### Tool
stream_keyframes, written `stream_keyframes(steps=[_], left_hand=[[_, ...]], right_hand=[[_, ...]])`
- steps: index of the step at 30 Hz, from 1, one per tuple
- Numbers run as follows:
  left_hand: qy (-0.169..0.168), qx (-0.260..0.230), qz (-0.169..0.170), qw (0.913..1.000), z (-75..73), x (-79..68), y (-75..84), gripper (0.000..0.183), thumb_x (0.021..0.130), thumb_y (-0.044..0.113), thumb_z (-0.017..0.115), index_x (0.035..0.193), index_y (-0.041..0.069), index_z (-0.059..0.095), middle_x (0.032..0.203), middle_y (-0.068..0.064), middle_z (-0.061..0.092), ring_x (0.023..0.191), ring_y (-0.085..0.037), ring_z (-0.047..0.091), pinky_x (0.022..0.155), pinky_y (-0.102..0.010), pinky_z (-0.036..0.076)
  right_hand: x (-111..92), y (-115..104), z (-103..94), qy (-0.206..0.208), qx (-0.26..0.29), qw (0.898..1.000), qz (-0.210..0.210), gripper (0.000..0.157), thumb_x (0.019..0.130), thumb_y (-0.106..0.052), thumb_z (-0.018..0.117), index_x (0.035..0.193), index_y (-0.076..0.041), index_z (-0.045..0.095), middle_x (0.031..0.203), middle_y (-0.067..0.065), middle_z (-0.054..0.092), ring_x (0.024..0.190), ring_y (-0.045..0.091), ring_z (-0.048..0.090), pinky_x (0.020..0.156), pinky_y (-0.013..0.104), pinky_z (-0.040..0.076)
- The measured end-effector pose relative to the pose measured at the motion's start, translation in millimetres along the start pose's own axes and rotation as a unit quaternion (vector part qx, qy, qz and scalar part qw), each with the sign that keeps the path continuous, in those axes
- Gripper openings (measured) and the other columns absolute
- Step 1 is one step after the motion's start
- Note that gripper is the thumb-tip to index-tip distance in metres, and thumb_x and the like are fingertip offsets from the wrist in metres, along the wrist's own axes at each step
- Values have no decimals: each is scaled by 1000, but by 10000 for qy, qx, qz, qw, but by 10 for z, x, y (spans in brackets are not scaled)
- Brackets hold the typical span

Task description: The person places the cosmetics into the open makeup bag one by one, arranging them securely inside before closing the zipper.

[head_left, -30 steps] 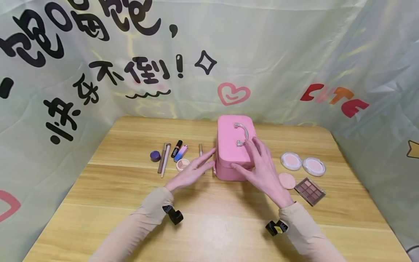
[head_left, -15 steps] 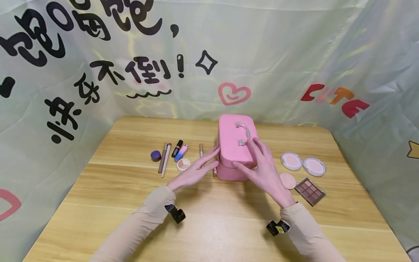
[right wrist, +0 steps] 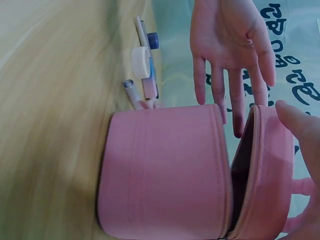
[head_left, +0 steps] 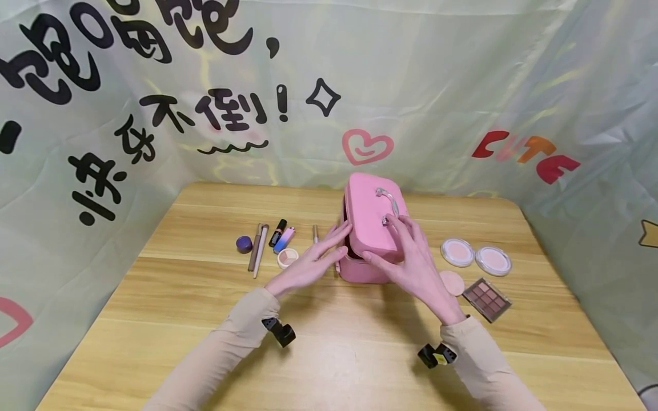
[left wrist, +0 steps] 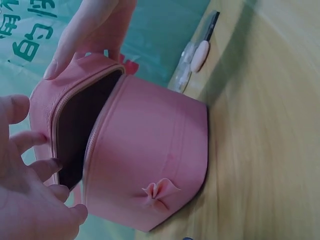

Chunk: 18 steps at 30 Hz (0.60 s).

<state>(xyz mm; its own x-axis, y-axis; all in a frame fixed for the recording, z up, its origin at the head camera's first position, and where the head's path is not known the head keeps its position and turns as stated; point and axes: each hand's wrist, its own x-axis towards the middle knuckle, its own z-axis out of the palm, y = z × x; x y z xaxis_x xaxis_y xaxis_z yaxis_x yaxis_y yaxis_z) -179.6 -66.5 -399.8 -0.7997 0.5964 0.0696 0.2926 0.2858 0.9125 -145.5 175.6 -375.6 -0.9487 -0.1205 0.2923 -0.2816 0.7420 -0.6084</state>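
A pink makeup case [head_left: 362, 273] stands at the middle of the table with its lid [head_left: 367, 214] raised along the left side, showing a dark gap. My left hand [head_left: 305, 267], fingers extended, is at the raised edge; in the left wrist view fingertips reach into the gap under the lid. On top of the lid rests my right hand [head_left: 413, 265], its thumb at the front corner and fingers beside the silver handle [head_left: 392, 201]. The left wrist view shows a zipper round the opening and a small bow [left wrist: 161, 194] on the case's side. The interior's contents are hidden.
Left of the case lie a purple jar [head_left: 244, 245], two slim brushes or pencils [head_left: 260, 251], a black tube [head_left: 278, 233], a blue-pink tube [head_left: 284, 241] and a round compact [head_left: 287, 258]. To the right are two round compacts [head_left: 457, 253], a puff [head_left: 452, 283] and an eyeshadow palette [head_left: 487, 300].
The lid was down and has risen on its left side, tilting rightward. My left hand moved slightly right and up with its edge. My right hand has stayed almost in place on the lid.
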Motion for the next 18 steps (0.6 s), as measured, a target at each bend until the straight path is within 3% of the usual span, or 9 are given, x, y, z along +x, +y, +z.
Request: stream_keyframes(steps=[7, 11, 18], left_hand=[[-36, -315, 72, 9995, 14, 39, 68, 52, 109, 36, 38, 159, 38, 24, 171, 14, 9, 158, -8, -4, 128, -55, 2], [25, -463, 225, 9987, 28, 69, 111, 52, 110, 32, 37, 160, 34, 24, 170, 12, 11, 159, -14, -3, 129, -52, 3], [23, -430, 427, 9982, 36, 105, 206, 53, 109, 27, 39, 160, 31, 24, 170, 11, 14, 160, -20, -3, 129, -51, 3]], right_hand=[[23, -62, -37, 56, -177, 9994, 306, 93, 82, -58, 76, 156, -21, 35, 148, 17, 38, 137, 38, 37, 107, 63, 39], [47, -104, -53, 112, -369, 9982, 466, 98, 82, -65, 72, 158, -20, 30, 146, 21, 40, 136, 41, 35, 104, 64, 40], [65, -134, -129, 222, -352, 9969, 673, 95, 87, -61, 68, 161, -19, 25, 139, 27, 43, 128, 43, 41, 98, 62, 42]])
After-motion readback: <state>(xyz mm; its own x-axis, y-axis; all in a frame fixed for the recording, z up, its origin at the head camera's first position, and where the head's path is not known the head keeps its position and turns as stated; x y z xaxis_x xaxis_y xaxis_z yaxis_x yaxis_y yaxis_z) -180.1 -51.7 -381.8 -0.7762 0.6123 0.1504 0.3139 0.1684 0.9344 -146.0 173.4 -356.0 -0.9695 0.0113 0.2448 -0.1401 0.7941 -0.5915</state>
